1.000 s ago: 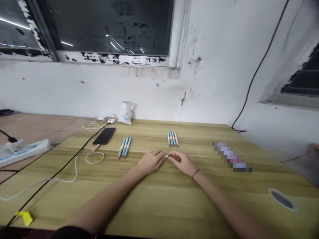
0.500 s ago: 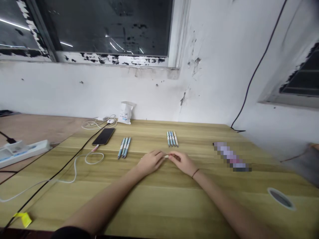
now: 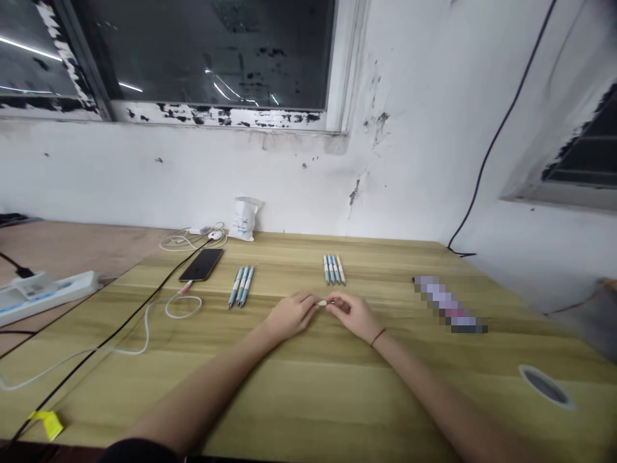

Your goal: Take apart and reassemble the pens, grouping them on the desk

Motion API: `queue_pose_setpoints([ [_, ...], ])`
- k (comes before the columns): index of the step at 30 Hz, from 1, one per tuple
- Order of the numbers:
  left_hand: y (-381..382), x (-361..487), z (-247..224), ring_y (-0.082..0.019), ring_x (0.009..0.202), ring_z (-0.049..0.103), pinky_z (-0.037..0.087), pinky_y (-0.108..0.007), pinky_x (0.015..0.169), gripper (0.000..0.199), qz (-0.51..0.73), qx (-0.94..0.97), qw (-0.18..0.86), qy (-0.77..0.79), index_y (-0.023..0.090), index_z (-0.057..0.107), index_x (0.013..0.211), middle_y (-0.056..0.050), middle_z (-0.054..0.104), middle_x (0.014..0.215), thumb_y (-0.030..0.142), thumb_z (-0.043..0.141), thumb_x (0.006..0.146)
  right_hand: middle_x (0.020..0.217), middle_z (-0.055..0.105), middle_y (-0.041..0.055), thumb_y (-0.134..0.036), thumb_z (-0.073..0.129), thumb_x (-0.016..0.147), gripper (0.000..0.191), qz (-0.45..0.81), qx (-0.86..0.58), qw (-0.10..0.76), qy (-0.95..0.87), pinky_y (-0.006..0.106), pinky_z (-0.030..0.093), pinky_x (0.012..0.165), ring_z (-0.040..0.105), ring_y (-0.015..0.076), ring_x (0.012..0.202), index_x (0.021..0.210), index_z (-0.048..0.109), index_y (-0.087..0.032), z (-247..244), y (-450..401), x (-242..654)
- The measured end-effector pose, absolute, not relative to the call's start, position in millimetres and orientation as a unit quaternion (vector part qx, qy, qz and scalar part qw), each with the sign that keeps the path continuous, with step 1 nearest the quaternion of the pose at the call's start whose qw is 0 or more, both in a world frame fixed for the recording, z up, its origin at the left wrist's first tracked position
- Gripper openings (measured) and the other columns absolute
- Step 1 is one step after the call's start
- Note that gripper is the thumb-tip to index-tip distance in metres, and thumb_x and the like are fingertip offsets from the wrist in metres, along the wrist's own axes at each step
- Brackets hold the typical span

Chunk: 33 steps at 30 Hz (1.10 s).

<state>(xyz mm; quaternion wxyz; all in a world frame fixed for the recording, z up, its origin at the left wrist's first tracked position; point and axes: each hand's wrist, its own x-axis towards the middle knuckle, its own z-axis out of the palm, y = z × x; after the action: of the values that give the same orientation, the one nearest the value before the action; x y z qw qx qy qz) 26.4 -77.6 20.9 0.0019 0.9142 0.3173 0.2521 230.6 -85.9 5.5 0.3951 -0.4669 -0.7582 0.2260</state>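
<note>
My left hand (image 3: 292, 316) and my right hand (image 3: 351, 315) meet at the middle of the wooden table (image 3: 385, 360). Between their fingertips they pinch a small pale pen-like piece (image 3: 322, 303) with a dark section, partly hidden by my fingers. Just beyond my right hand lies a row of several blue and white pens (image 3: 333, 269). A second group of three pens (image 3: 241, 286) lies to the left of my left hand, nearer the black phone (image 3: 201, 264).
A white cable runs from the phone across the table, and a black cord crosses the left side. A power strip (image 3: 48, 289) sits at the left, a white bag (image 3: 243, 219) stands against the wall, and a pixelated long object (image 3: 449, 303) lies at the right. A round grommet hole (image 3: 544, 386) is at the front right.
</note>
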Motion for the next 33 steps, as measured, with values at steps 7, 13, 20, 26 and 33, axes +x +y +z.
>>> queue_pose_setpoints([
  [7,-76.6,26.4,21.0,-0.018,0.093,0.057,0.047,-0.031,0.084,0.028,0.246,0.918,-0.008,0.311,0.020,0.053,0.112,-0.007,0.061,0.101,0.029,0.034,0.094,0.076,0.066,0.0034,-0.039,0.050,0.084,0.024,0.241,-0.456,0.390,-0.763,0.027,0.047,0.060,0.059,0.0154,0.064,0.087,0.062,-0.019,3.7,-84.4,230.0],
  [13,-76.9,25.1,19.6,-0.017,0.092,0.059,0.047,-0.030,0.083,0.029,0.234,0.919,0.004,0.318,0.020,0.054,0.113,-0.006,0.062,0.100,0.030,0.033,0.094,0.075,0.067,0.0023,-0.039,0.056,0.081,0.022,0.247,-0.461,0.381,-0.762,0.027,0.047,0.061,0.059,0.0154,0.064,0.089,0.063,-0.020,2.9,-85.0,230.9],
  [20,-78.1,25.8,22.9,-0.018,0.094,0.057,0.046,-0.030,0.084,0.029,0.247,0.919,-0.010,0.307,0.020,0.053,0.114,-0.006,0.061,0.101,0.030,0.034,0.094,0.068,0.065,0.0026,-0.045,0.045,0.087,0.035,0.241,-0.469,0.366,-0.767,0.026,0.046,0.060,0.058,0.0147,0.061,0.071,0.062,-0.018,7.1,-86.3,231.7],
  [26,-77.8,25.6,24.0,-0.018,0.092,0.057,0.046,-0.030,0.082,0.027,0.262,0.917,-0.025,0.301,0.020,0.054,0.110,-0.006,0.061,0.099,0.030,0.035,0.094,0.075,0.065,0.0028,-0.041,0.053,0.082,0.024,0.252,-0.451,0.400,-0.757,0.027,0.048,0.062,0.059,0.0156,0.066,0.089,0.059,-0.019,3.4,-84.6,230.3],
  [33,-79.5,25.3,24.9,-0.017,0.092,0.058,0.047,-0.031,0.083,0.029,0.257,0.916,-0.012,0.307,0.020,0.055,0.110,-0.007,0.062,0.097,0.030,0.033,0.094,0.071,0.065,0.0021,-0.044,0.051,0.083,0.028,0.254,-0.464,0.377,-0.760,0.026,0.046,0.059,0.058,0.0148,0.062,0.079,0.062,-0.018,5.0,-84.9,232.3],
])
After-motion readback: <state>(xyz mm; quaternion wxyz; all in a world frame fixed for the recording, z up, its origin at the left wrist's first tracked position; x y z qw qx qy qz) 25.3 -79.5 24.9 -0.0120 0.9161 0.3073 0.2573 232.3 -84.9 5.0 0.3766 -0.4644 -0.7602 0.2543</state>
